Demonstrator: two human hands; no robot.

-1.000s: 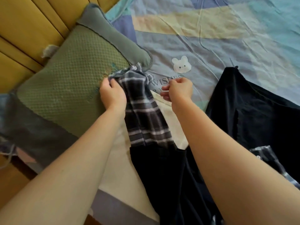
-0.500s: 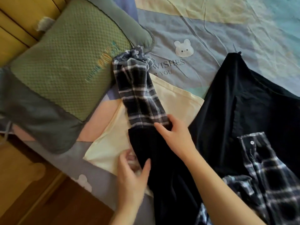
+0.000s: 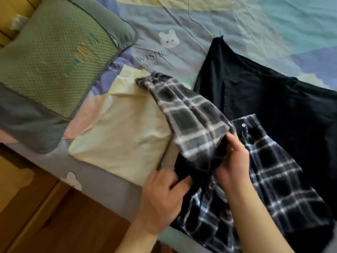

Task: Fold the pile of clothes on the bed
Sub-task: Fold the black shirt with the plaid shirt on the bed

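A black garment with plaid sleeves [image 3: 264, 172] lies spread near the bed's front edge. One plaid sleeve [image 3: 184, 114] is lifted and swung over toward the garment's body. My right hand [image 3: 231, 159] grips the sleeve where the plaid meets the black cloth. My left hand [image 3: 164, 196] grips the black fabric just below and to the left of it. A cream folded garment [image 3: 120, 136] lies flat to the left, partly under the sleeve. The black body [image 3: 273, 99] stretches back to the right.
A green and grey pillow [image 3: 54, 66] sits at the left on the patterned bedsheet [image 3: 200, 24]. The bed's front edge [image 3: 109, 187] runs diagonally, with wooden floor [image 3: 76, 225] below it.
The plaid sleeve lay stretched toward the pillow; it now is raised and pulled right, off the pillow. Both hands moved from the sleeve's end back to its base.
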